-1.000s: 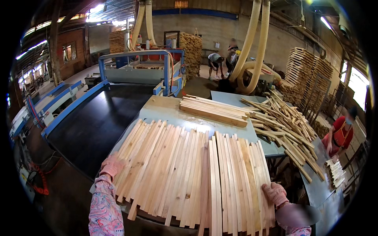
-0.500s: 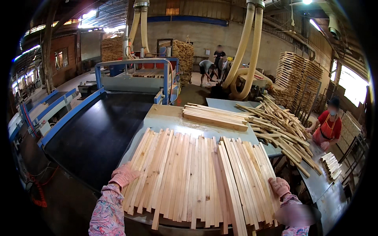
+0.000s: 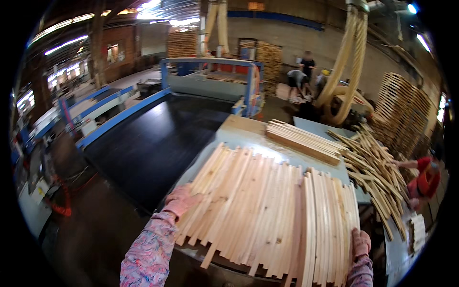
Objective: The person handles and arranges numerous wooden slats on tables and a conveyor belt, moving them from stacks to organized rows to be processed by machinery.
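A wide row of pale wooden strips (image 3: 258,205) lies side by side on a grey metal table, their near ends uneven. My left hand (image 3: 183,200), in a pink glove, rests against the row's left edge, its fingers spread over the outermost strips. At the right edge, my right hand (image 3: 361,243), gloved the same way, is open and presses along the side of the last strip. Some strips on the right (image 3: 330,210) stand higher than those beside them. Part of my right hand's palm side is hidden.
Behind the row lies a bundle of strips (image 3: 303,141). A black conveyor belt (image 3: 158,138) runs left of the table to a blue-framed machine (image 3: 210,86). Loose sticks (image 3: 377,177) pile up at right, near a person in red (image 3: 423,177). Other people (image 3: 299,79) work behind.
My view has turned left, so the scene sits further right in the picture. Both hands stay at the row's two edges, and the strips at the right appear closer together.
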Motion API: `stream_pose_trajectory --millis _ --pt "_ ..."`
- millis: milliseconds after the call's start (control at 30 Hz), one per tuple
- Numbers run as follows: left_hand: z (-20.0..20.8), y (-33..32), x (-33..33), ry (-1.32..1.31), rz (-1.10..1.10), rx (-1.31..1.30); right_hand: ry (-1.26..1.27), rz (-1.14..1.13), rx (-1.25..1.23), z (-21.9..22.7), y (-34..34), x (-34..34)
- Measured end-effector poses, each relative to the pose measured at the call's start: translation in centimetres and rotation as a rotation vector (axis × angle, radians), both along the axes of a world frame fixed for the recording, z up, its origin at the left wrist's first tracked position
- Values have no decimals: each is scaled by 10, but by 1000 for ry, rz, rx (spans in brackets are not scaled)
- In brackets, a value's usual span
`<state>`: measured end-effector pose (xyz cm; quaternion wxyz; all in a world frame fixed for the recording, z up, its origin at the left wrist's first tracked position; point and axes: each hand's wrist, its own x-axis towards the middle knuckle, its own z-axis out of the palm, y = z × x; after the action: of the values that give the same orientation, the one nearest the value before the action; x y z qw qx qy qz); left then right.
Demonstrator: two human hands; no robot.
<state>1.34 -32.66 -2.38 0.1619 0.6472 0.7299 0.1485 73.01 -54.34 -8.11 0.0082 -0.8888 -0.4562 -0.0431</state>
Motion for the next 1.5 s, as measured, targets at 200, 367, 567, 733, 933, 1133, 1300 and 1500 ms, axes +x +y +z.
stream_pose_trajectory --millis 200,367,567,733,933,1133,1300,1500 --pt "26 9 6 46 75 -227 -278 230 -72 -11 -2 12" --pt "33 15 -3 15 5 -241 123 -80 338 -7 -8 -3" --pt "27 50 -43 33 -17 -219 168 -111 365 -7 -2 -47" --pt "22 92 -118 39 22 -223 202 -163 395 1 54 -130" --pt "5 168 -256 41 71 -97 178 -62 149 50 146 -305" --pt "-28 267 -451 32 93 93 353 -48 129 75 234 -503" --pt "-33 326 -591 201 291 -20 309 65 -74 62 317 -629" --pt "-61 313 -692 495 218 189 562 329 -175 48 395 -765"
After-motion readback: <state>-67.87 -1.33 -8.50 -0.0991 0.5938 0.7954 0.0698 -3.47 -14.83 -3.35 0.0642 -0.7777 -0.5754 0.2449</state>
